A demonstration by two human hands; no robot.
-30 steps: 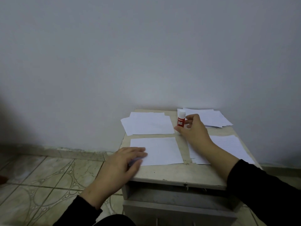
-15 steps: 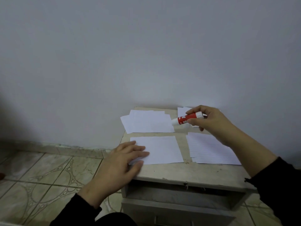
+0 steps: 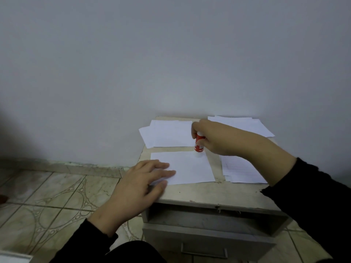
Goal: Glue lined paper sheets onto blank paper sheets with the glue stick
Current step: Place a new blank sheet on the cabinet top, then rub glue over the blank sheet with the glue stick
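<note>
A white sheet [image 3: 191,168] lies at the front left of the small table [image 3: 209,194]. My left hand [image 3: 140,185] presses flat on its near left corner with straight fingers. My right hand [image 3: 214,139] grips the red glue stick [image 3: 199,144] upright, tip down on the sheet's far right corner. A stack of lined sheets [image 3: 243,171] lies to the right, partly under my right forearm. Two more paper piles sit at the back: one on the left [image 3: 167,135], one on the right [image 3: 245,124].
The table stands against a plain wall [image 3: 171,54]. Below its top is an open slot and a drawer with a handle [image 3: 204,251]. Patterned tile floor [image 3: 57,202] spreads to the left. A white object's edge [image 3: 13,259] shows at the bottom left.
My right hand lifted the glue stick from the back of the table, turned it, and brought it tip down onto the front sheet. My left hand stayed on the sheet's corner.
</note>
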